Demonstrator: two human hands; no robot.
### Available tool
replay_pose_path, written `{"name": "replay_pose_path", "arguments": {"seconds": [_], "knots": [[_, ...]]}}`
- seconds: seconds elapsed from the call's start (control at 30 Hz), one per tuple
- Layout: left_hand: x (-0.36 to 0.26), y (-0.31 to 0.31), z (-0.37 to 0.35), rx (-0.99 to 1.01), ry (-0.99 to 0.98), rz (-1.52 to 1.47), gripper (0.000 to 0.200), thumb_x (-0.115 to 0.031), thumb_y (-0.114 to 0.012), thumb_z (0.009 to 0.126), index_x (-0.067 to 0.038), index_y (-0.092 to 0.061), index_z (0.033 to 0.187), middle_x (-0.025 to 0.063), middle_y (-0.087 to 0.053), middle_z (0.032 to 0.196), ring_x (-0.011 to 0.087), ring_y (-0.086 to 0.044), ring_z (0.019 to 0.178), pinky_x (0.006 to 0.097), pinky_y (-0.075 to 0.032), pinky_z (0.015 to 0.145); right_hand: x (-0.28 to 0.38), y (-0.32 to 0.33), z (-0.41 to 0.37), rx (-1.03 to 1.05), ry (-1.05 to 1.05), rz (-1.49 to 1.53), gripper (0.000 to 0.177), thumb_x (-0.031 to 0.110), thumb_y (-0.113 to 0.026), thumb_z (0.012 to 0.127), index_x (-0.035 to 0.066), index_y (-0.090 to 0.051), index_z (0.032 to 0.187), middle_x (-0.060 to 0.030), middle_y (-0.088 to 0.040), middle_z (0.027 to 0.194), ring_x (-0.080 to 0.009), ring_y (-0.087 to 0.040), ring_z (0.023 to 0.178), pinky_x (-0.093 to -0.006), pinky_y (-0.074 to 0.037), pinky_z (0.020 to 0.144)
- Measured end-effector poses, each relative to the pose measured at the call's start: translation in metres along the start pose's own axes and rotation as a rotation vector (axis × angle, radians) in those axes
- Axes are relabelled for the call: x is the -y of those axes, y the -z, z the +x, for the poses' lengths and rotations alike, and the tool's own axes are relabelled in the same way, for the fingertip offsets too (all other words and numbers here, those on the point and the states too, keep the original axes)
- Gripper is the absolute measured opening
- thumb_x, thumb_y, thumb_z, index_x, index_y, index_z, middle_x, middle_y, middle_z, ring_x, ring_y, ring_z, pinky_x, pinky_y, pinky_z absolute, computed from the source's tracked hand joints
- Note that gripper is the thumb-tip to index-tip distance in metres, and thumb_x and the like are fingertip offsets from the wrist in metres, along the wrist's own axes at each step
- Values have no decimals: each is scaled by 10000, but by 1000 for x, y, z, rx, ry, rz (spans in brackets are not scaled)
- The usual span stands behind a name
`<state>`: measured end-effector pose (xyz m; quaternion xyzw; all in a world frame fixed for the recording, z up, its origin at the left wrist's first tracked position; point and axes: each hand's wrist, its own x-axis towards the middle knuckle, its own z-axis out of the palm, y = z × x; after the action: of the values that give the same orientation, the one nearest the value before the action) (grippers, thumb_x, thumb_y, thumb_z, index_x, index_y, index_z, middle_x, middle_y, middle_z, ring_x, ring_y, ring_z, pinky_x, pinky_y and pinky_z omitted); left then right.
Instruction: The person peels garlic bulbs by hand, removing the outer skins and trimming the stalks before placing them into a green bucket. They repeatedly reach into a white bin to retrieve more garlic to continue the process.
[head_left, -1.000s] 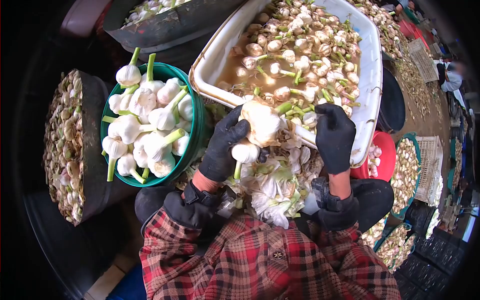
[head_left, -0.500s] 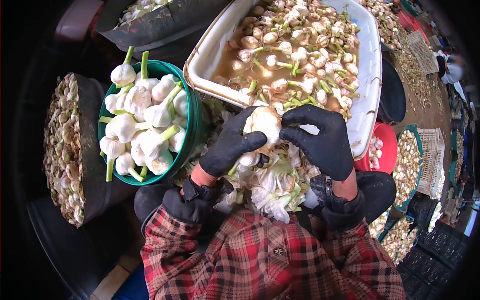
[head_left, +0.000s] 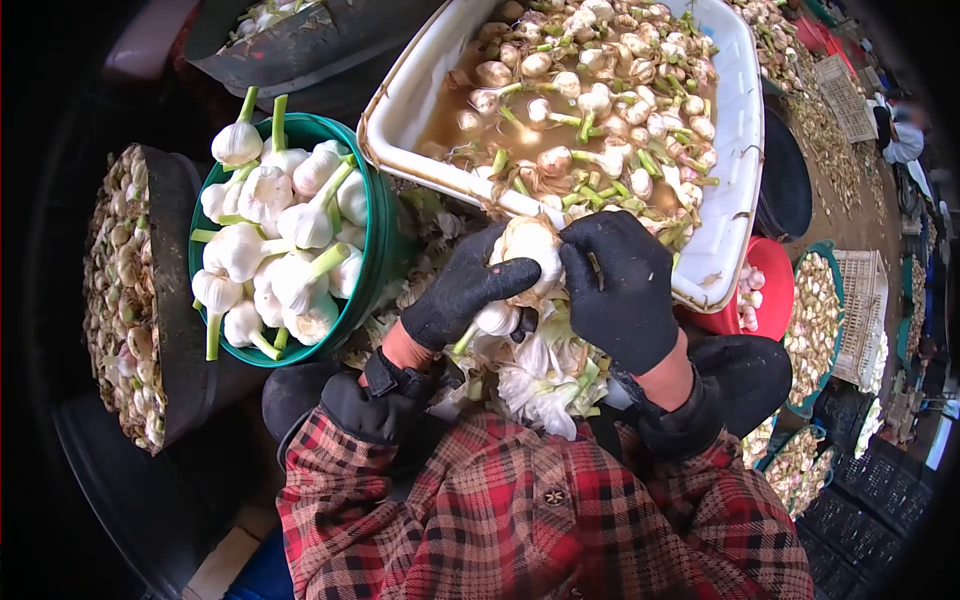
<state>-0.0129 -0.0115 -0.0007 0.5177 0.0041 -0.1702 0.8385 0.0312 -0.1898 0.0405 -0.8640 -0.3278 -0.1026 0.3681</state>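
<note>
My left hand (head_left: pixel 465 293), in a black glove, is closed round a garlic bulb (head_left: pixel 530 250) with brownish papery outer skin. Below that bulb, a second, whiter garlic bulb (head_left: pixel 497 319) with a green stem sits against the same hand's lower fingers. My right hand (head_left: pixel 620 285), also black-gloved, is curled with its fingertips at the bulb's right edge. A thin brownish sliver shows by its fingers; what they pinch is hidden. Under both hands lies a heap of loose garlic skins (head_left: pixel 550 385) on my lap.
To the left stands a green bucket (head_left: pixel 375 255) full of clean white bulbs with cut stems. Ahead, a white tub (head_left: pixel 735 200) holds bulbs in brown water. A red bucket (head_left: pixel 775 290) is at the right. A dark container (head_left: pixel 185 290) of unpeeled garlic lies far left.
My right hand has turned and curled its fingers in at the bulb's right edge, its back now upward. The left hand keeps its hold. The view has shifted slightly.
</note>
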Motion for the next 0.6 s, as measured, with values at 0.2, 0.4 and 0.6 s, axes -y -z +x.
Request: {"name": "replay_pose_path", "arguments": {"seconds": [0.2, 0.4, 0.6], "knots": [[8, 6, 3, 68, -69, 85, 488, -262, -715, 796, -16, -543, 1181, 43, -601, 1050, 121, -567, 936, 286, -482, 828, -2, -6, -7, 4, -37, 12, 88, 3, -609, 764, 23, -571, 841, -149, -566, 757, -351, -580, 709, -430, -463, 629], [6, 5, -1, 150, -5, 141, 580, -184, -799, 696, -19, -523, 1178, 43, -605, 1049, 111, -568, 946, 283, -480, 851, -15, -3, -12, 92, -193, 182, 69, -11, -614, 786, 3, -580, 844, -135, -608, 762, -301, -615, 689, -370, -477, 624], [8, 5, 6, 146, -139, 161, 610, -173, -811, 692, -13, -509, 1198, 57, -600, 1053, 115, -587, 876, 273, -514, 743, -20, 8, -14, 204, -362, 526, 175, 32, -696, 792, -6, -614, 942, -50, -644, 790, -84, -564, 709, -272, -469, 647]]}}
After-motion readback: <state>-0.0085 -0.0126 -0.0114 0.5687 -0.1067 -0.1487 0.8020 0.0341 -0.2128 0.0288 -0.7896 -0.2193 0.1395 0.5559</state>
